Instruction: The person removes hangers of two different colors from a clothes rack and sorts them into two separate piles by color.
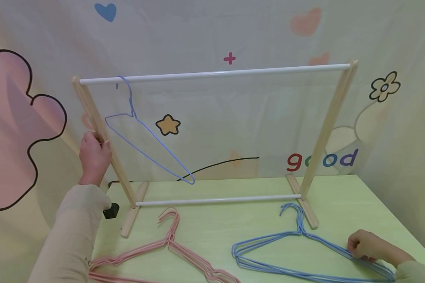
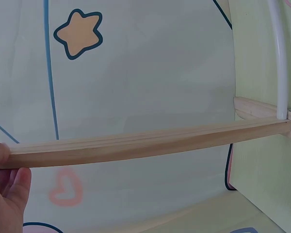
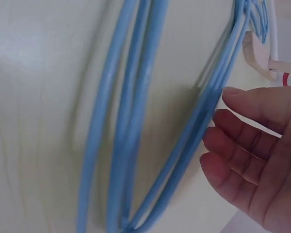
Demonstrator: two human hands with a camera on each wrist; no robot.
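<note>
My left hand (image 1: 95,155) grips the left wooden post (image 1: 100,125) of a small clothes rack, around the middle of its height. In the left wrist view, fingers and thumb hold the post (image 2: 136,144) from both sides. One blue hanger (image 1: 156,134) hangs by its hook from the white top rail (image 1: 212,74), near the left end. My right hand (image 1: 370,247) is at the right shoulder of a stack of blue hangers (image 1: 269,268) lying on the table. In the right wrist view, its loosely bent fingertips (image 3: 216,165) are at the outer wires (image 3: 191,128).
A stack of pink hangers (image 1: 189,257) lies on the pale green table (image 1: 212,220), left of the blue stack. The rack's lower white rail (image 1: 216,200) runs behind both stacks. A small black object (image 1: 111,211) sits by my left sleeve. A printed curtain (image 1: 212,35) hangs behind.
</note>
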